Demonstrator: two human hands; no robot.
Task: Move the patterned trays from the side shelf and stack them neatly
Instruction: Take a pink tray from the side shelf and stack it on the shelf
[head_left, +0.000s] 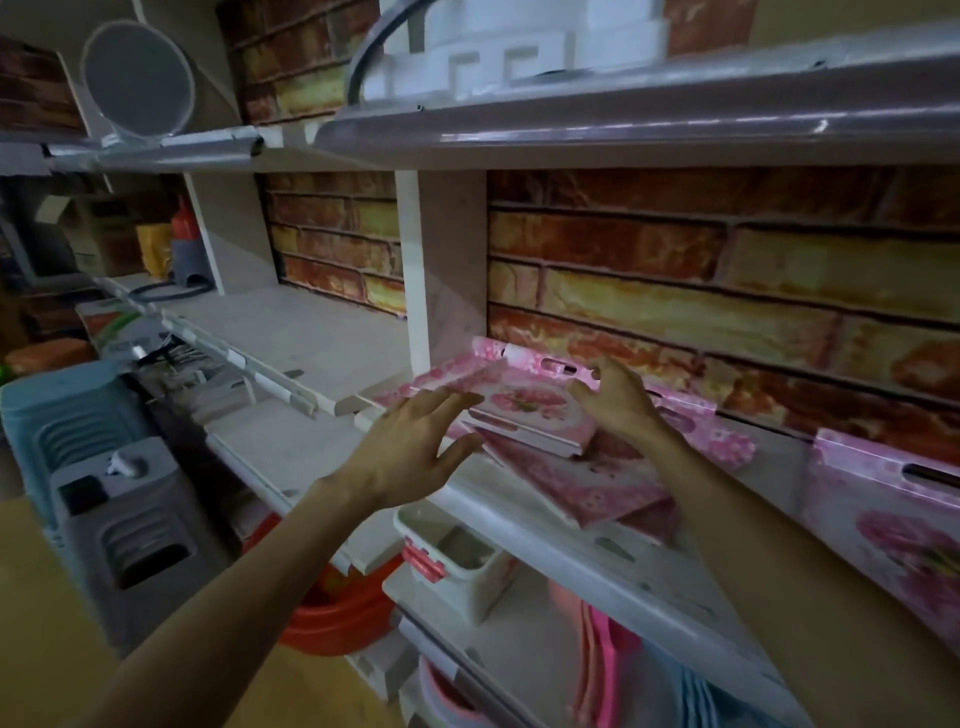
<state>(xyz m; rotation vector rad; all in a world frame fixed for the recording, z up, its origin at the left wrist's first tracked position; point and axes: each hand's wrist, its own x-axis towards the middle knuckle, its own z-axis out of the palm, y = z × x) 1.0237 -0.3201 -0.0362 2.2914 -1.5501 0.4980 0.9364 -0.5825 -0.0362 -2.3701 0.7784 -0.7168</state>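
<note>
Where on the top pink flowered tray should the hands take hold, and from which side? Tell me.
Probably by its two short ends, one hand each. The top tray lies roughly flat but askew on the pile of pink trays, its ends clear. The left hand hovers open at the left end; the right hand is at the far right edge, near a handle slot.

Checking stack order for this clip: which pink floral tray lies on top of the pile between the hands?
The small pink floral tray with the rose medallion; it lies skewed over the larger pink trays beneath.
</note>
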